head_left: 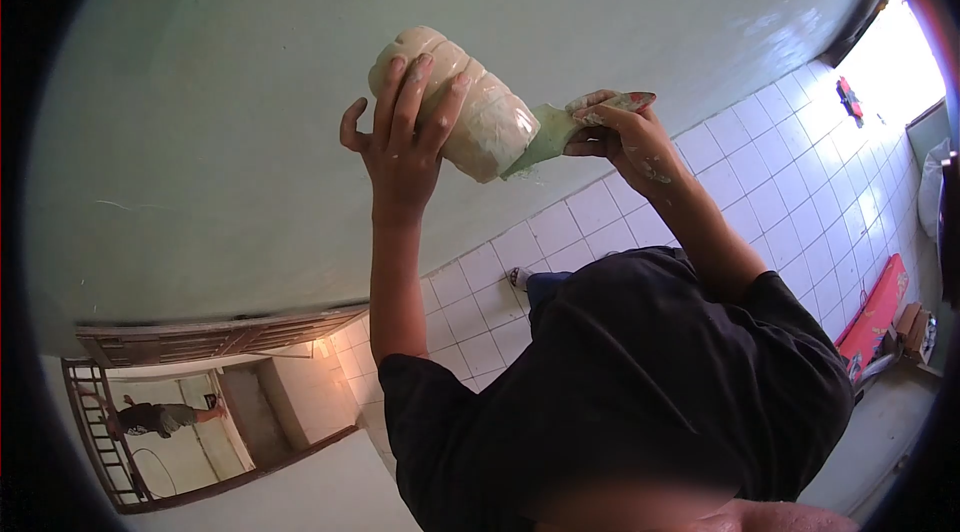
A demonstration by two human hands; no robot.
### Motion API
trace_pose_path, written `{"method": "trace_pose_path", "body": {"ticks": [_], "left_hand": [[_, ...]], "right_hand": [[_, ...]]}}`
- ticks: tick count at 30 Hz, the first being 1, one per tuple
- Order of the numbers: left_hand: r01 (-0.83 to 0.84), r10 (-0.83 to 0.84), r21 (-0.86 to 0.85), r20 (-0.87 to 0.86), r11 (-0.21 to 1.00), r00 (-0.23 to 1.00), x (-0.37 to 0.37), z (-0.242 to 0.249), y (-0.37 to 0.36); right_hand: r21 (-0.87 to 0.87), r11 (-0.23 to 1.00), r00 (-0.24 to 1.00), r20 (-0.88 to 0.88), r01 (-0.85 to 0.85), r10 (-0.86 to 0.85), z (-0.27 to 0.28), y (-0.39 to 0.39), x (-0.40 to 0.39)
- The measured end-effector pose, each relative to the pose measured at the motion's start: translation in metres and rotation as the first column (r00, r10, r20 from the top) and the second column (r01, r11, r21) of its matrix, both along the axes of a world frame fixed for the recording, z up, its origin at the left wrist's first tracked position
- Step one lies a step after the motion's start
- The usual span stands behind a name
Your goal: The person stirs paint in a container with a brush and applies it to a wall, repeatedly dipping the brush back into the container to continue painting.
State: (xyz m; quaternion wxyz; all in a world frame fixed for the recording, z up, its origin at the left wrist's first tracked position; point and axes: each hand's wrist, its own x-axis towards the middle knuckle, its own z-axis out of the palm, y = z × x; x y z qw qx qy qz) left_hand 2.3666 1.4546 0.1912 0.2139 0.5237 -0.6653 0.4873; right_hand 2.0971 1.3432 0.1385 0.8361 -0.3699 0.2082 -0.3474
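Note:
My left hand point(408, 137) is wrapped round a cut-off plastic bottle point(478, 122), its fingers spread along the side. The bottle lies tilted with its open end toward the right and is coated with cream-white paste. In my right hand point(625, 127) is a putty knife point(545, 139), pinched near its red-marked handle. The wide greenish blade sits right at the bottle's open end and overlaps it in this view. White smears show on my right hand and wrist. Behind both hands rises a pale green wall point(250, 112).
White floor tiles point(730, 177) run along the wall's foot. To the left, a wooden-framed doorway point(240, 472) shows another person point(150, 419) beyond it, near a ladder point(105, 432). A red board point(875, 317) lies at the right, and a red object point(850, 102) is near the bright opening.

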Motion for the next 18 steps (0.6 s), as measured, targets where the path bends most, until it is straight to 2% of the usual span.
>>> {"method": "trace_pose_path", "body": {"ticks": [2, 5, 7, 12, 15, 17, 18], "left_hand": [[0.000, 0.000, 0.003, -0.020, 1.000, 1.000, -0.002, -0.001, 0.002], [-0.074, 0.080, 0.104, -0.058, 0.992, 0.995, -0.004, 0.000, 0.001], [-0.005, 0.009, 0.033, -0.103, 0.999, 0.995, -0.002, -0.001, -0.002], [-0.017, 0.022, 0.037, -0.125, 0.999, 0.992, -0.008, 0.013, -0.002], [-0.027, 0.028, 0.005, -0.120, 1.000, 0.992, -0.010, 0.027, 0.000], [-0.024, 0.021, -0.021, -0.114, 0.999, 0.993, -0.013, 0.039, -0.001], [-0.009, 0.003, -0.031, -0.167, 0.999, 0.986, -0.014, 0.045, -0.002]], "right_hand": [[0.009, 1.000, 1.000, 0.002, 0.007, -0.007, -0.001, 0.001, 0.000], [0.004, 1.000, 1.000, -0.004, -0.005, 0.005, 0.001, 0.001, 0.000], [0.010, 1.000, 1.000, 0.013, 0.001, -0.001, 0.001, 0.002, 0.000], [0.011, 1.000, 1.000, 0.025, 0.016, -0.016, 0.003, 0.003, 0.001], [-0.002, 1.000, 0.996, 0.090, 0.024, -0.024, 0.005, 0.004, 0.000], [-0.052, 0.998, 0.995, 0.098, 0.036, -0.031, 0.012, 0.005, -0.003], [-0.058, 0.998, 0.994, 0.105, 0.040, -0.033, 0.016, 0.006, -0.005]]}}
